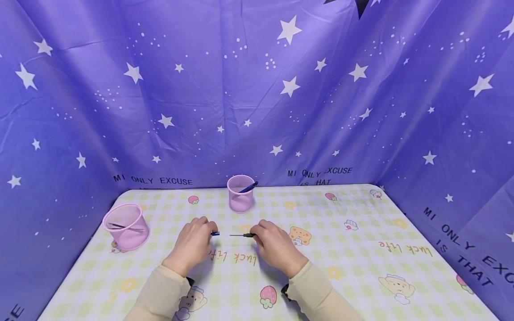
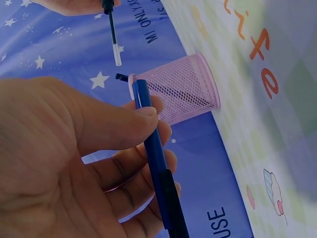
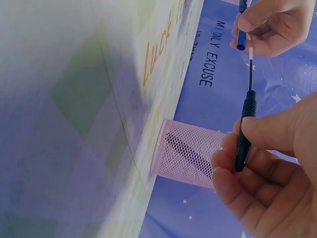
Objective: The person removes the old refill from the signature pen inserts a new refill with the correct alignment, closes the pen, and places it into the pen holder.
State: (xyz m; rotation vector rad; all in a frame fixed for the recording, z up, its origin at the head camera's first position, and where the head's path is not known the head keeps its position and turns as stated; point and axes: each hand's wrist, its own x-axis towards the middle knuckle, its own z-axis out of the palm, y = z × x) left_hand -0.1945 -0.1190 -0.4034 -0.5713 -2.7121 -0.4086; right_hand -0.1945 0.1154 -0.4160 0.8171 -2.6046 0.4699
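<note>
Above the middle of the table my left hand [image 1: 188,243] pinches the blue barrel [image 2: 154,148] of a pen between thumb and fingers. Its hollow end faces right. My right hand [image 1: 277,245] pinches the pen's black ribbed grip section [image 3: 249,105], from which a thin refill [image 3: 250,69] with a clear tail sticks out to the left. In the head view a short gap parts the refill's tail from the barrel, and the two are roughly in line. The left wrist view shows the black clip [image 2: 171,198] along the barrel.
A pink mesh pen cup [image 1: 241,204] with a blue pen [image 1: 249,187] leaning in it stands behind the hands. Another pink mesh cup [image 1: 132,238] at the left holds thin dark sticks. A checked cloth [image 1: 313,285] covers the table; purple star curtains [image 1: 249,89] surround it.
</note>
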